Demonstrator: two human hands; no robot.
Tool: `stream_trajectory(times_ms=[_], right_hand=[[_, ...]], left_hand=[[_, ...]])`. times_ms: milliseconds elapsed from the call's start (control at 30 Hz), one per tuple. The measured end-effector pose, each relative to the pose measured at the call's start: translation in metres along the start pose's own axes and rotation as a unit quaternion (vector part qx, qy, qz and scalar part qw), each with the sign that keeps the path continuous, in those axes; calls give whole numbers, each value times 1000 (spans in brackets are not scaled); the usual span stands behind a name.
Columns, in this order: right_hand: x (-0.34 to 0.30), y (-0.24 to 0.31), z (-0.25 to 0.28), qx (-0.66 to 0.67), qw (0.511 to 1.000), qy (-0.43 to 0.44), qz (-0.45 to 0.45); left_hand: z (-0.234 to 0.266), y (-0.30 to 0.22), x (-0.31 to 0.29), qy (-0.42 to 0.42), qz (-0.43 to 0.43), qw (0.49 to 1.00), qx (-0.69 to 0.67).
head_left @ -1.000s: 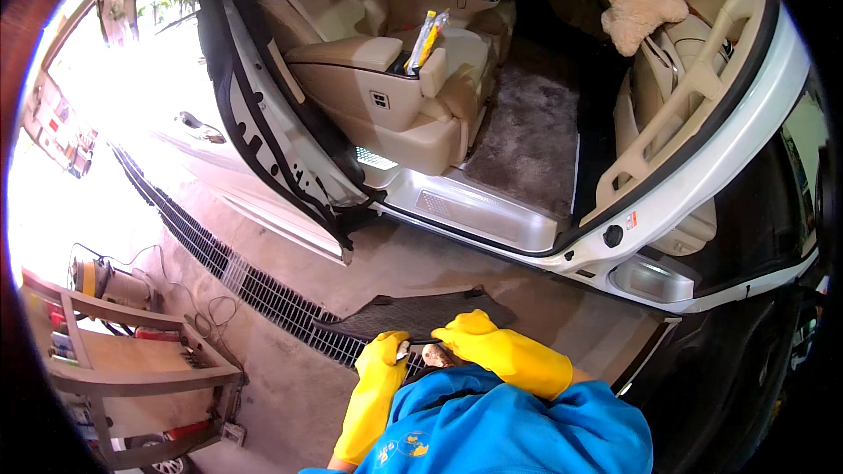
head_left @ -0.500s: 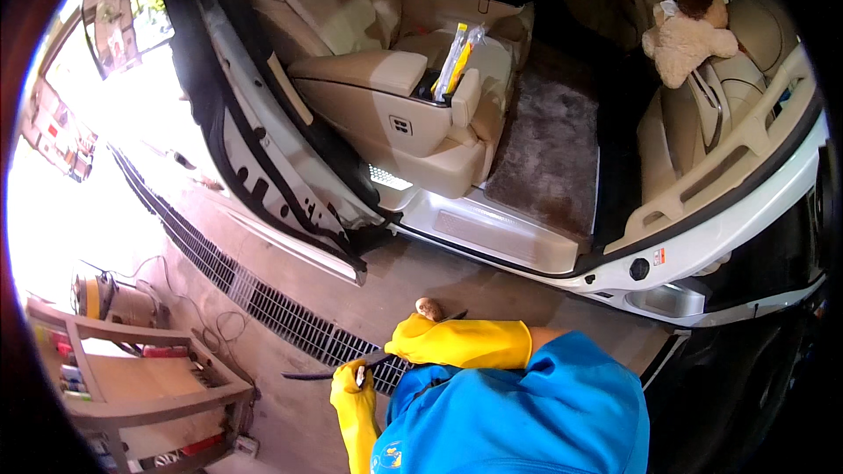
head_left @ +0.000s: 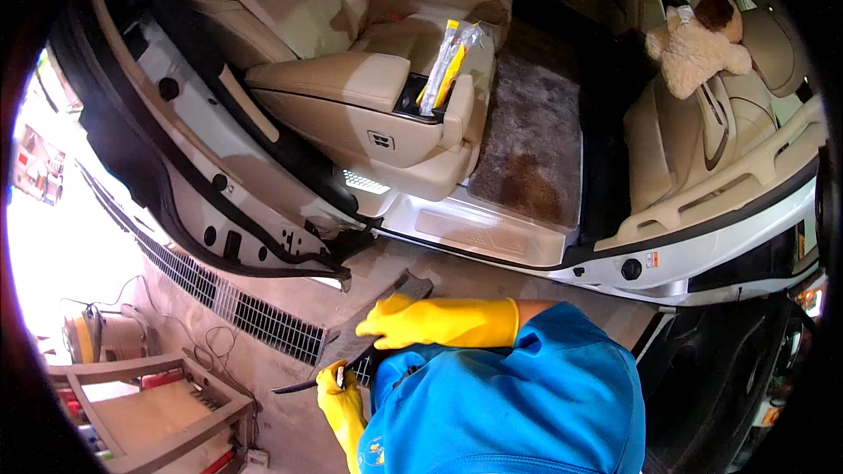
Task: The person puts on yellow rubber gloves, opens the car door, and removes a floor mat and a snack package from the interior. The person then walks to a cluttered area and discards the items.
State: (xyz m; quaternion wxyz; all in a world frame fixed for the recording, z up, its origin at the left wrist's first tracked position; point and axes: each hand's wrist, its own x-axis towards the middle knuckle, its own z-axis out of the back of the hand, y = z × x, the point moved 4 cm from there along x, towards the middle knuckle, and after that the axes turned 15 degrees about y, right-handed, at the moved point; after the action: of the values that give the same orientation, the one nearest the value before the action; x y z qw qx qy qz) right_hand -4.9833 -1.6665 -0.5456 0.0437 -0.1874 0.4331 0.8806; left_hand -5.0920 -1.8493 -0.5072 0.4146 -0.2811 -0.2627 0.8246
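Fingers of our left hand [head_left: 339, 383] pinch the lower edge of the dark mat [head_left: 345, 340], slanting before us beside the floor grate [head_left: 283, 333]. That small, gloved grip could slip, we judge, letting it swing. Our left forearm rises steeply; our right hand [head_left: 397, 322] reaches leftward across the mat, fingers loosely straightened, contact unclear.

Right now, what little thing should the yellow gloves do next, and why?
Maybe the right hand should steady the dark floor mat: it's over the mat with no clear grip showing, while the left hand appears to grip just one edge.
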Motion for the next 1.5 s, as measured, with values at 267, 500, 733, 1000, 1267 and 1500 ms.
stream_trajectory(times_ms=[267, 500, 733, 1000, 1267, 1500], right_hand=[[-167, -48, 195, 84, 821, -478, -301], [-225, -148, 289, 213, 739, -564, -301], [-195, -186, 322, 357, 805, -468, -83], [-177, -181, 340, 252, 792, -543, -121], [-192, -184, 344, 224, 749, -611, -125], [-184, -142, 343, 183, 785, -582, -106]], left_hand=[[27, 13, 41, 27, 9, 999, -26], [40, 19, 64, 36, 12, 999, -26], [47, 38, 62, 49, 25, 998, -7], [46, 62, 59, 43, 41, 998, -14], [50, 58, 64, 36, 24, 999, 14], [51, 53, 67, 61, 74, 995, -9]])
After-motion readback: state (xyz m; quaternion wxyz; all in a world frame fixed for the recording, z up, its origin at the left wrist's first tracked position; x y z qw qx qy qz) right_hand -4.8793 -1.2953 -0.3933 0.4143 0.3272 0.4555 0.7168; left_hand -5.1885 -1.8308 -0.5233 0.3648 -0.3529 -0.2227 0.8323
